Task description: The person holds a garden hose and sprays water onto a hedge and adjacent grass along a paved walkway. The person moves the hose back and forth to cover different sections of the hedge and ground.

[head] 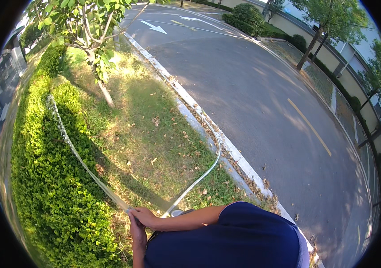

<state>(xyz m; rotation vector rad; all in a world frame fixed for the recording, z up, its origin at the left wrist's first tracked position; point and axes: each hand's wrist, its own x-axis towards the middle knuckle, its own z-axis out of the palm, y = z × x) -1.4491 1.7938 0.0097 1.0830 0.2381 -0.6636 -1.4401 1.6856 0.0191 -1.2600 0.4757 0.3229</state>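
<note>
My left hand (137, 231) and my right hand (145, 217) are together at the bottom centre, closed around the end of a garden hose. From the hose end a stream of water (86, 167) arcs up and left and breaks into drops over a clipped green hedge (53, 181). A pale hose (194, 183) shows to the right of my hands, running over the grass and bending along the kerb. Its part near my body is hidden behind my forearm. How the fingers of each hand lie on the hose is partly hidden.
A small tree (101, 88) stands in the grass ahead. A white-edged kerb (240, 159) with dry leaves (257, 187) separates the grass from an asphalt road (260, 100). Trees, low hedges and a wall line the road's far side.
</note>
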